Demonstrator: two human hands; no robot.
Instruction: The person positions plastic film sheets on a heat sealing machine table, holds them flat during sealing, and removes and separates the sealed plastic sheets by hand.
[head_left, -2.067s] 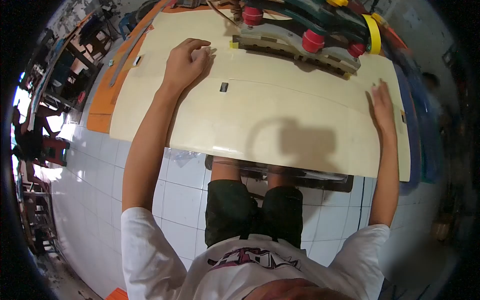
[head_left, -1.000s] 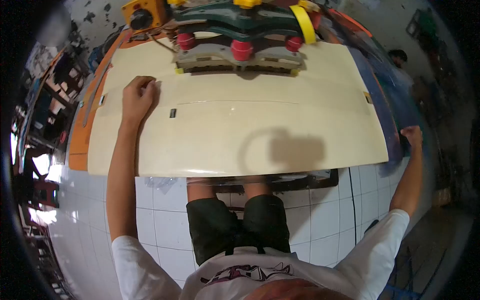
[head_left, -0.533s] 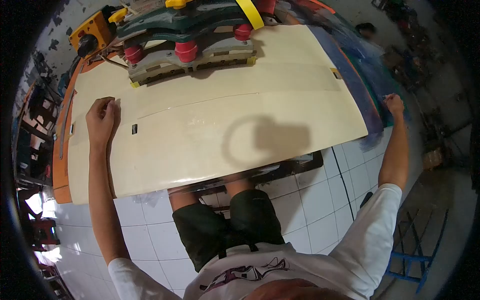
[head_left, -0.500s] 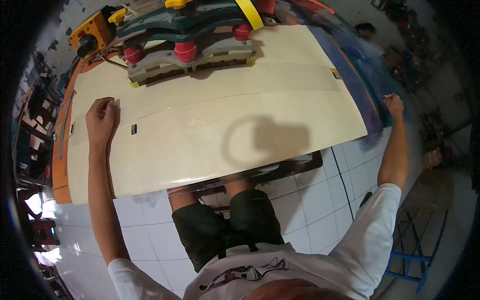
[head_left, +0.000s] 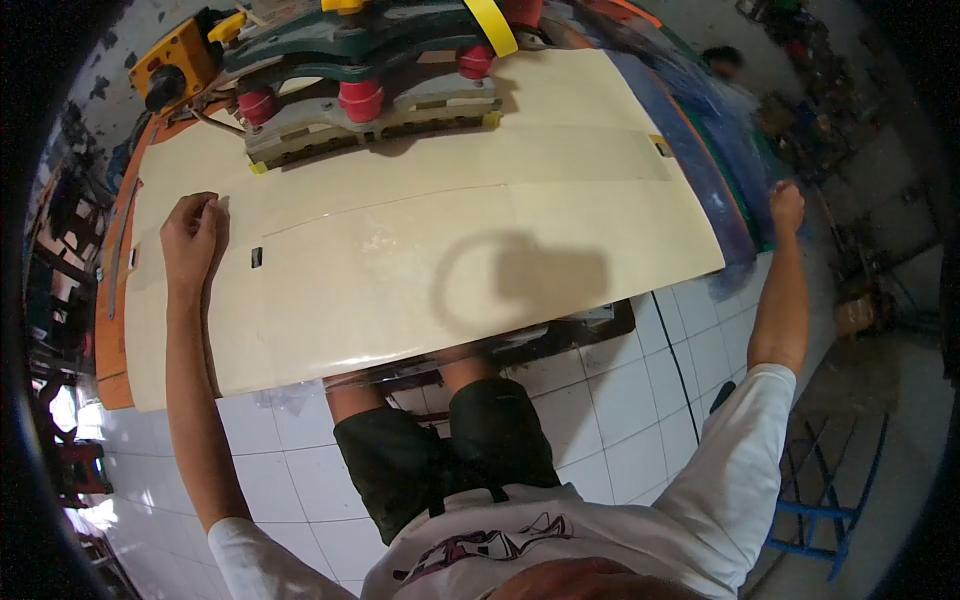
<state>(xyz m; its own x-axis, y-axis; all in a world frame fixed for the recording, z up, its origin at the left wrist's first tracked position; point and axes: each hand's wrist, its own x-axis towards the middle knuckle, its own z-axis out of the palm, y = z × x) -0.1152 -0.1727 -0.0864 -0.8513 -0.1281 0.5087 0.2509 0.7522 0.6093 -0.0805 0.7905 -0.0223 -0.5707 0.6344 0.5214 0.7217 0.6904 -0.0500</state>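
A wide cream-coloured sheet [head_left: 400,230] covers the tabletop in front of me. My left hand [head_left: 190,235] rests on its left part, fingers curled in toward the thumb; whatever they may hold is hidden. Beside it, a small dark rectangular mark [head_left: 257,257] shows on the sheet. Out past the right edge, my right hand [head_left: 787,208] is closed in a fist next to blue and green plastic-like sheeting [head_left: 730,185]. Anything inside that fist is too small or covered to make out.
A clamp-like press with green beams [head_left: 390,55] and red knobs [head_left: 361,100] stands across the sheet's far side. A yellow box with a black dial [head_left: 172,75] is at the far left. A blue metal frame [head_left: 815,510] stands on the floor at lower right.
The whole view has shifted slightly, so the table sits a little further left. My left hand keeps its place on the sheet. My right hand is still closed beside the sheeting.
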